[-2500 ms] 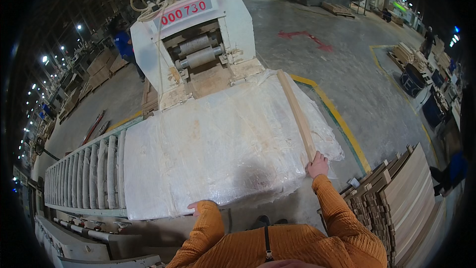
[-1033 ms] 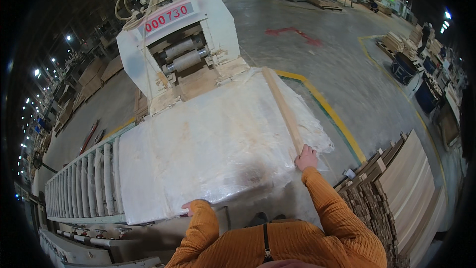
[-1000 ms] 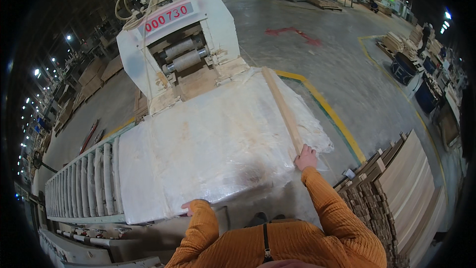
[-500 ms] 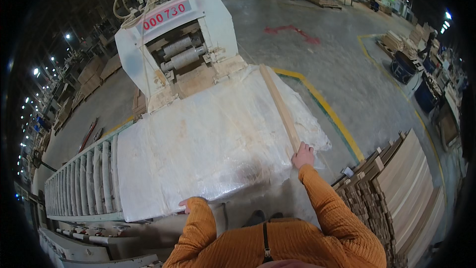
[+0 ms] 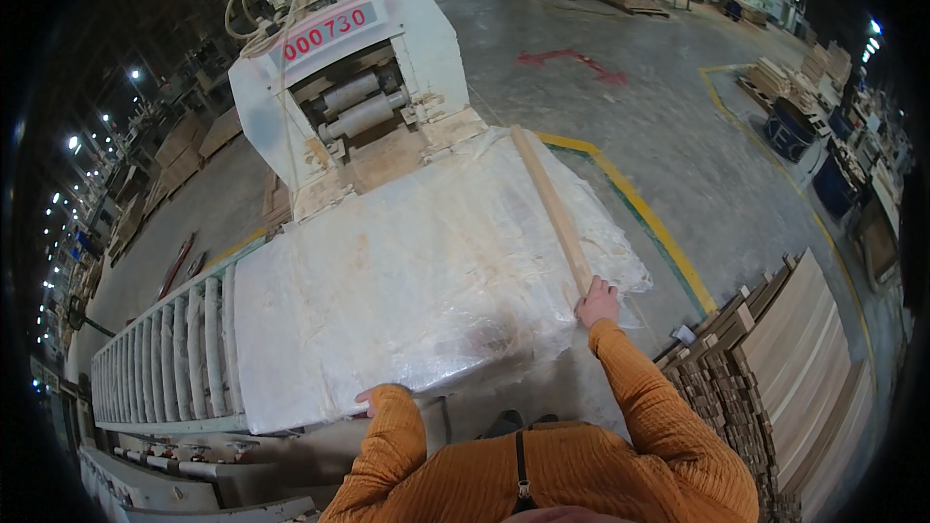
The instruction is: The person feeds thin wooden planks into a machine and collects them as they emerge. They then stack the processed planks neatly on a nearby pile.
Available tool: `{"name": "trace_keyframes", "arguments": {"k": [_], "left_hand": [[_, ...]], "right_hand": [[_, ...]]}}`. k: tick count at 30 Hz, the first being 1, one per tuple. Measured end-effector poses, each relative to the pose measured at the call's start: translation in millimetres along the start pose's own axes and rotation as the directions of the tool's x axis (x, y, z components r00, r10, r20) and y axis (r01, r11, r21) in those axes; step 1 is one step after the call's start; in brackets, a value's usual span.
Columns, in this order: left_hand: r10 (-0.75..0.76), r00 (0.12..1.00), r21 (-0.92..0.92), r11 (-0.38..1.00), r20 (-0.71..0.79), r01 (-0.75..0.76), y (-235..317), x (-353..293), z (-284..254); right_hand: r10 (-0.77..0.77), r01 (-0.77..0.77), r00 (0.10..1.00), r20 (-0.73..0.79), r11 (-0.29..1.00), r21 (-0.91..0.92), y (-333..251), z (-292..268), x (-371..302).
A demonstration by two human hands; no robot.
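A long, narrow wooden strip (image 5: 550,203) lies on the right part of a table covered in clear plastic sheeting (image 5: 387,281). My right hand (image 5: 598,301) is closed around the strip's near end, at the table's right front. At the front edge, left of centre, my left hand (image 5: 365,398) touches the plastic; the sleeve hides most of it, and only a bit of finger or thumb shows. Behind the table stands a white machine (image 5: 441,48) with two metal rollers (image 5: 363,107) in its opening.
A roller conveyor (image 5: 179,349) adjoins the table on the left. Stacked wooden boards (image 5: 785,368) stand close by my right arm. A yellow floor line (image 5: 639,208) runs past the table's right side. Dark blue bins (image 5: 790,126) and more wood are farther right.
The view has shifted very slightly. My right hand keeps its hold on the strip's near end, and my left hand stays at the front edge.
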State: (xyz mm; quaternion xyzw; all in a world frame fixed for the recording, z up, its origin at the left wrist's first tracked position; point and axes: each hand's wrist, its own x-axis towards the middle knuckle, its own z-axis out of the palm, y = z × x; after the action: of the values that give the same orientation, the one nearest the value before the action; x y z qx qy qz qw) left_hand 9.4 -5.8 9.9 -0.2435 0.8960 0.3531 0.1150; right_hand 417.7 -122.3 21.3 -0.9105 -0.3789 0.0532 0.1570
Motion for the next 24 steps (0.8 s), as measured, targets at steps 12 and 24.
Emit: {"name": "trace_keyframes", "arguments": {"k": [12,24], "left_hand": [[-0.035,0.999,-0.02,0.999,-0.011,0.035,0.8,2.5,-1.4],[-0.05,0.998,-0.026,0.998,-0.041,0.049,0.1,4.3,-0.6]], "right_hand": [[-0.019,0.019,1.0,-0.016,1.0,-0.002,0.5,0.5,0.2],[-0.005,0.005,1.0,-0.002,1.0,-0.019,-0.9,-0.8,0.0]]}}
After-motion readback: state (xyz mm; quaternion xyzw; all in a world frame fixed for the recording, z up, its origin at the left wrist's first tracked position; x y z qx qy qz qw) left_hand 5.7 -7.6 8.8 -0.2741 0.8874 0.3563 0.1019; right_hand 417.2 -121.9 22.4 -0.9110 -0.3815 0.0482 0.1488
